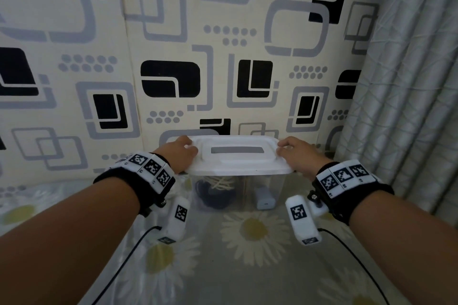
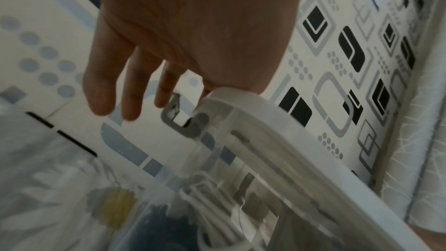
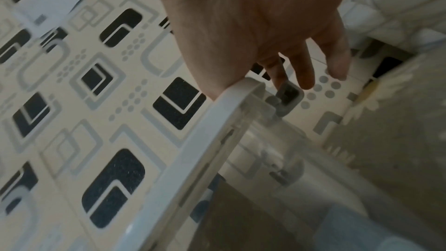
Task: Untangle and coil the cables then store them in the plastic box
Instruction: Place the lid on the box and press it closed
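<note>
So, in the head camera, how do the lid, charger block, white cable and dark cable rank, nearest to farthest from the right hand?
1. Lid: the right hand rests on its right end.
2. Charger block: in the plastic box, right side.
3. White cable and dark cable: left side, heaped together, too close to call.

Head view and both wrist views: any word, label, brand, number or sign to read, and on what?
No readable text anywhere.
Wrist bands: black-and-white code squares, no letters; tiny marks under them too small to read.
Box lid: no print.
</note>
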{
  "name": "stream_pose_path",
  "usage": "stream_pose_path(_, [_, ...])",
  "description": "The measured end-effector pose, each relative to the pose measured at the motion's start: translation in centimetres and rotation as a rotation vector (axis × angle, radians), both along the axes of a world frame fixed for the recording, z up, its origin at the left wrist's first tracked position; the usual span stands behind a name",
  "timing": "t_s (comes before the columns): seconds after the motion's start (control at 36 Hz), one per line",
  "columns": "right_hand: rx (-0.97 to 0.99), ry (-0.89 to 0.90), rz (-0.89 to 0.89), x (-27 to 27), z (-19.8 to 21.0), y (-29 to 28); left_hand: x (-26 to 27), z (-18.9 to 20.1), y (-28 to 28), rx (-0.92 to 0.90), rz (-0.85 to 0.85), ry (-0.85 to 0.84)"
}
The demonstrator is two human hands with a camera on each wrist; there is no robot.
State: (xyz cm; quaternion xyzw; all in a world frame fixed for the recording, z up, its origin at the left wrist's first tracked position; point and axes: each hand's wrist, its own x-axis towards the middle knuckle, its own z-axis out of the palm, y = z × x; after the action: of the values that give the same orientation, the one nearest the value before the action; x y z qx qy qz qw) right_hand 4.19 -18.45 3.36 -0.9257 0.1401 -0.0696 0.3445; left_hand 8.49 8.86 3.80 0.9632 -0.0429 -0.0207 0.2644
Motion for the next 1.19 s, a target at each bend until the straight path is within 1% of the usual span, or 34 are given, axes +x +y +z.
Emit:
stream_pose_path(0.14, [0.140,0.029,-0.006,-0.3,-0.1,0.2,-0.2,-0.1,-0.2,-0.171,0.026,0.067])
stream_pose_path(0.22, [0.163,0.040,-0.007,-0.4,0.1,0.4,-0.2,-0.1,-0.2,-0.181,0.021,0.067])
stream_pose_path(0.31, [0.165,0.039,-0.020,-0.5,0.0,0.5,-0.1,0.0,-0.1,-0.101,0.010,0.016])
stream_pose_path(0.42, [0.149,0.032,-0.030,-0.4,-0.1,0.5,0.1,-0.2,-0.1,0.030,-0.039,-0.121])
stream_pose_path(0.58, [0.132,0.040,-0.036,-0.3,0.1,0.9,0.0,-0.1,-0.3,0.179,-0.024,-0.205])
stream_pose_path(0.92, [0.126,0.022,-0.021,-0.6,-0.1,0.8,-0.2,0.3,-1.0,0.387,0.006,-0.301])
stream_pose_path(1.06, [0.194,-0.007,-0.023,-0.7,0.0,0.6,-0.5,1.0,-1.3,0.485,0.023,-0.323])
stream_pose_path(1.11, [0.284,-0.030,-0.062,-0.6,-0.2,0.3,-0.7,1.4,-2.2,0.487,-0.037,-0.364])
stream_pose_path(1.14, [0.350,-0.036,-0.089,-0.4,-0.4,0.2,-0.9,1.4,-2.8,0.454,-0.093,-0.390])
stream_pose_path(1.19, [0.493,-0.037,-0.145,-0.3,-0.7,0.1,-1.7,1.4,-4.4,0.307,-0.235,-0.360])
